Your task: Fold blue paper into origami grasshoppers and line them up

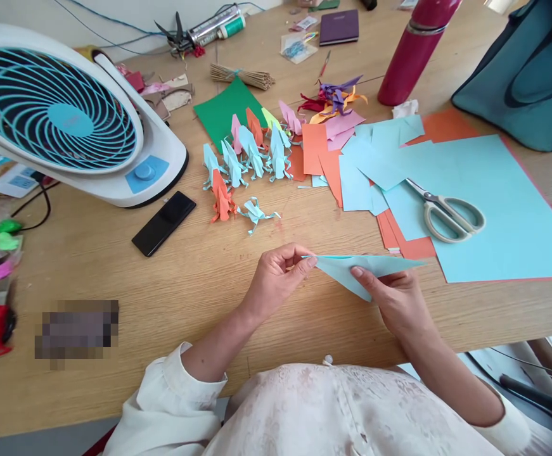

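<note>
A light blue sheet of paper, folded into a triangle, is held between both hands above the table's front part. My left hand pinches its left corner between thumb and fingers. Toward the right side, my right hand grips it with the thumb on the near face; its fingers are hidden behind the paper. Just beyond the hands lies a small light blue origami figure with thin limbs. An orange origami figure sits beside it, and several light blue ones stand in a row behind.
Grey-handled scissors rest on large blue paper at right, near cut orange and blue pieces. A phone and a white fan are at left. A red bottle and a blue bag stand at the back right.
</note>
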Demonstrator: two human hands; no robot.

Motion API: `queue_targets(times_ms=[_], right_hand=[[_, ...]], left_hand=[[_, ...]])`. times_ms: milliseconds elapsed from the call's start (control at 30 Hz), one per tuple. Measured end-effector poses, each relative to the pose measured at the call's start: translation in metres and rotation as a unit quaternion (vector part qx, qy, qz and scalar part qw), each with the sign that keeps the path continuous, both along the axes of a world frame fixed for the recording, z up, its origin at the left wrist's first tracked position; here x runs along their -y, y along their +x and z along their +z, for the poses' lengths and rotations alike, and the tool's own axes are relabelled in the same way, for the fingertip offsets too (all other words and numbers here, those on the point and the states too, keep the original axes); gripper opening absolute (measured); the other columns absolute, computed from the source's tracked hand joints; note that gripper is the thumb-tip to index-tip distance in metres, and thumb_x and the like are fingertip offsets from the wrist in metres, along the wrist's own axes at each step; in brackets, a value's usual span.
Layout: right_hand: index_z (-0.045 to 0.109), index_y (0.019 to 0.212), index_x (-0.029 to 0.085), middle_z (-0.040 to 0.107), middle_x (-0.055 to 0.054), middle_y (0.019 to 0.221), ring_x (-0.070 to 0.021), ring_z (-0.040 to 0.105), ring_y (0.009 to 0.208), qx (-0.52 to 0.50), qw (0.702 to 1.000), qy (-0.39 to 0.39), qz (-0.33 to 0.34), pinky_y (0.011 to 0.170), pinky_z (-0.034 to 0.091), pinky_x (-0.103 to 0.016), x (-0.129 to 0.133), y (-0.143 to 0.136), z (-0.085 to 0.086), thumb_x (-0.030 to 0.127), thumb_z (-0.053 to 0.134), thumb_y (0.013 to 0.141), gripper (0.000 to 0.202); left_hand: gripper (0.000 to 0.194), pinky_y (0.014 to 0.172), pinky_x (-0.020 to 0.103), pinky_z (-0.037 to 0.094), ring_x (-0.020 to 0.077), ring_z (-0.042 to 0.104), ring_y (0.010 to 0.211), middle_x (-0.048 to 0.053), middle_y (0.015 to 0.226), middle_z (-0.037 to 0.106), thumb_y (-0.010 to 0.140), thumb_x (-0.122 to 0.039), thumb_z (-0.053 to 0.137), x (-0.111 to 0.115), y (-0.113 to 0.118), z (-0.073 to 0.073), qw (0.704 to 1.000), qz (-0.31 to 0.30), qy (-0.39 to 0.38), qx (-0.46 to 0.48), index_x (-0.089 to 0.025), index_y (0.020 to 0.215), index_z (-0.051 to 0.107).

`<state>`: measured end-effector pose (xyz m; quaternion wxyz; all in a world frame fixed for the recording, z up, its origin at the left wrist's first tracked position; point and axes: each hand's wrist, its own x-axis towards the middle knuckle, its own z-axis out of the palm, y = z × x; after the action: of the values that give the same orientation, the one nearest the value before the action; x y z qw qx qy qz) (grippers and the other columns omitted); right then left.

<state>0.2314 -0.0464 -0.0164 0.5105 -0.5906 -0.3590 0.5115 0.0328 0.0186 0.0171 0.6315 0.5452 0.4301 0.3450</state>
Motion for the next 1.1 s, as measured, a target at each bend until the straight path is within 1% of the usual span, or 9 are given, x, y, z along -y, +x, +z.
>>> queue_targets(times_ms=[100, 200, 333, 433, 633, 767, 833, 933, 1100], right_hand=[[0.072, 0.075, 0.027, 0.065, 0.000, 0.074, -0.0187, 0.057, 0.071, 0.029, 0.999, 0.040, -0.021, 0.061, 0.044, -0.031, 0.002, -0.003, -0.001, 0.037, 0.078, 0.078, 0.012], [0.071, 0.073, 0.026, 0.065, -0.001, 0.077, -0.0198, 0.057, 0.074, 0.068, 0.994, 0.078, -0.024, 0.063, 0.044, -0.033, 0.003, -0.005, 0.001, 0.037, 0.075, 0.080, 0.014], [0.071, 0.072, 0.027, 0.065, -0.001, 0.078, -0.0200, 0.056, 0.075, 0.093, 0.991, 0.097, -0.028, 0.065, 0.044, -0.033, 0.003, -0.006, 0.003, 0.036, 0.074, 0.082, 0.014], [0.069, 0.071, 0.026, 0.063, -0.001, 0.077, -0.0194, 0.054, 0.074, 0.093, 0.991, 0.093, -0.013, 0.063, 0.042, -0.032, 0.003, -0.007, 0.004, 0.037, 0.072, 0.083, 0.016], [0.067, 0.069, 0.024, 0.063, -0.001, 0.076, -0.0194, 0.054, 0.073, 0.072, 0.996, 0.047, -0.013, 0.061, 0.041, -0.031, 0.003, -0.006, 0.002, 0.044, 0.073, 0.081, 0.024], [0.069, 0.077, 0.024, 0.063, 0.000, 0.074, -0.0182, 0.053, 0.069, 0.054, 0.998, 0.028, -0.011, 0.059, 0.040, -0.030, 0.000, -0.002, 0.000, 0.045, 0.076, 0.078, 0.022], [0.070, 0.080, 0.024, 0.063, -0.001, 0.073, -0.0177, 0.053, 0.067, 0.056, 0.998, 0.023, -0.006, 0.055, 0.038, -0.029, -0.002, 0.000, 0.000, 0.047, 0.076, 0.077, 0.025], [0.070, 0.077, 0.023, 0.064, -0.002, 0.073, -0.0174, 0.053, 0.066, 0.055, 0.998, 0.019, -0.008, 0.054, 0.037, -0.029, -0.004, -0.001, 0.002, 0.050, 0.075, 0.078, 0.027], [0.067, 0.074, 0.023, 0.061, -0.002, 0.073, -0.0172, 0.052, 0.068, 0.059, 0.998, 0.019, -0.006, 0.055, 0.036, -0.029, -0.005, -0.004, 0.008, 0.049, 0.073, 0.080, 0.028]], left_hand=[[0.022, 0.042, 0.017, 0.031, 0.0042, 0.043, 0.046, -0.005, 0.056, 0.056, 0.080, -0.038, 0.074, 0.000, 0.001, 0.000, 1.000, 0.015, -0.024, 0.012, -0.016, 0.082, 0.071], [0.030, 0.038, 0.017, 0.031, 0.0053, 0.047, 0.043, -0.003, 0.054, 0.060, 0.075, -0.043, 0.078, 0.000, 0.002, -0.001, 0.997, 0.026, -0.067, 0.029, -0.015, 0.081, 0.071], [0.033, 0.036, 0.016, 0.035, 0.0087, 0.058, 0.046, 0.000, 0.058, 0.065, 0.076, -0.046, 0.076, 0.000, 0.003, 0.000, 0.993, 0.039, -0.101, 0.056, -0.015, 0.086, 0.072], [0.031, 0.037, 0.015, 0.036, 0.0106, 0.064, 0.051, 0.000, 0.059, 0.066, 0.078, -0.044, 0.075, 0.001, 0.002, 0.001, 0.991, 0.043, -0.107, 0.070, -0.015, 0.089, 0.074], [0.031, 0.039, 0.015, 0.036, 0.0113, 0.066, 0.054, 0.000, 0.057, 0.066, 0.076, -0.044, 0.076, 0.001, 0.001, 0.001, 0.989, 0.043, -0.120, 0.072, -0.016, 0.091, 0.075], [0.030, 0.039, 0.014, 0.037, 0.0106, 0.065, 0.053, -0.001, 0.057, 0.066, 0.076, -0.042, 0.077, -0.001, 0.002, -0.001, 0.990, 0.040, -0.117, 0.074, -0.016, 0.090, 0.075], [0.030, 0.040, 0.015, 0.040, 0.0110, 0.066, 0.053, 0.000, 0.059, 0.068, 0.077, -0.042, 0.076, -0.001, 0.002, -0.003, 0.991, 0.036, -0.115, 0.065, -0.015, 0.090, 0.075], [0.032, 0.043, 0.016, 0.044, 0.0120, 0.067, 0.056, 0.001, 0.061, 0.069, 0.077, -0.043, 0.076, 0.000, 0.003, -0.005, 0.991, 0.031, -0.120, 0.057, -0.015, 0.091, 0.074], [0.033, 0.051, 0.019, 0.055, 0.0126, 0.069, 0.064, 0.001, 0.071, 0.071, 0.073, -0.042, 0.079, 0.003, 0.007, -0.009, 0.985, 0.036, -0.145, 0.085, -0.015, 0.089, 0.070]])
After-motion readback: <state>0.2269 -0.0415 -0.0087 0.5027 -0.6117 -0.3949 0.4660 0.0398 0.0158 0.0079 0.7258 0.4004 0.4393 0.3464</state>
